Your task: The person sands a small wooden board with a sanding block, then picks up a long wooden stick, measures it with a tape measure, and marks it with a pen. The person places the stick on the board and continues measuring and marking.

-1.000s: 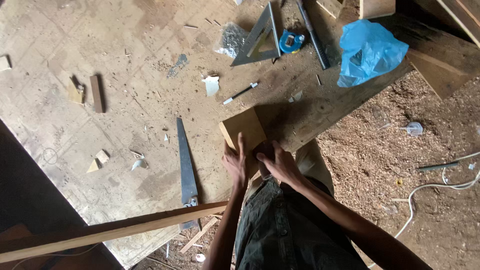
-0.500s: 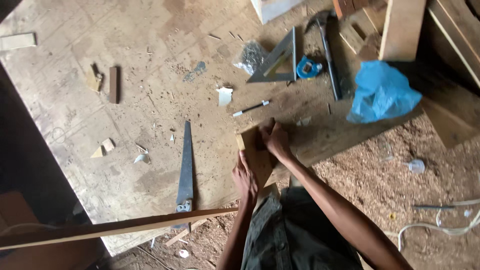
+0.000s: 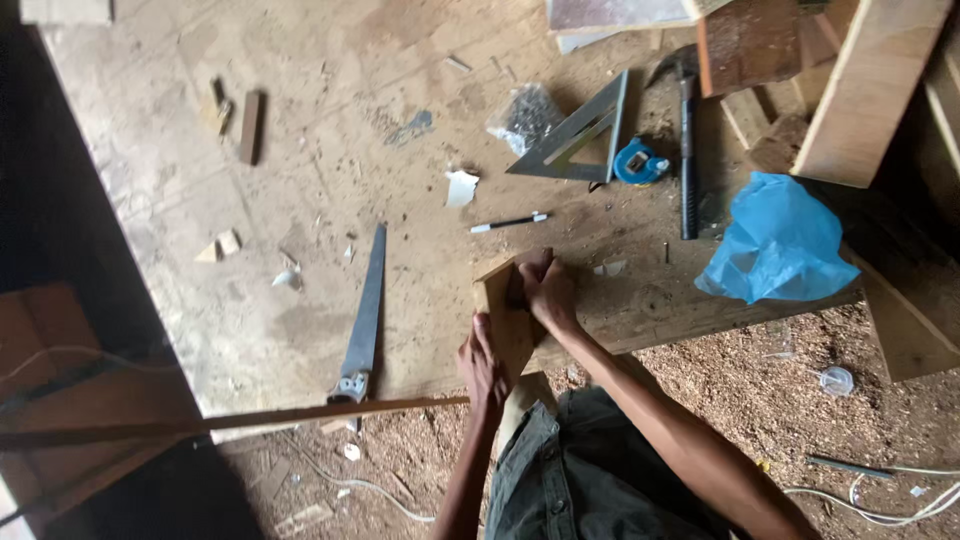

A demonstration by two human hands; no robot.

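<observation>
Two hands set on one small wooden block [image 3: 508, 305] at workbench [image 3: 300, 200] near edge. Handsaw [image 3: 362, 318] lies idle well left of hands, blade flat on bench. Left hand [image 3: 484, 362] pressed flat against block's near end, fingers closed; right hand [image 3: 545, 290] clamped over far top corner. Pen [image 3: 510, 222] and metal square [image 3: 575, 135] lie beyond hands; blue bag [image 3: 775, 240] right. Step judged: block being positioned and steadied. Next move judged to need firm one-hand hold, other hand freed for tool.

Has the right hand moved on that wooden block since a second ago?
Yes. The right hand has slid up the block, away from the left hand it sat beside, to the block's far end, nearer the pen.
</observation>
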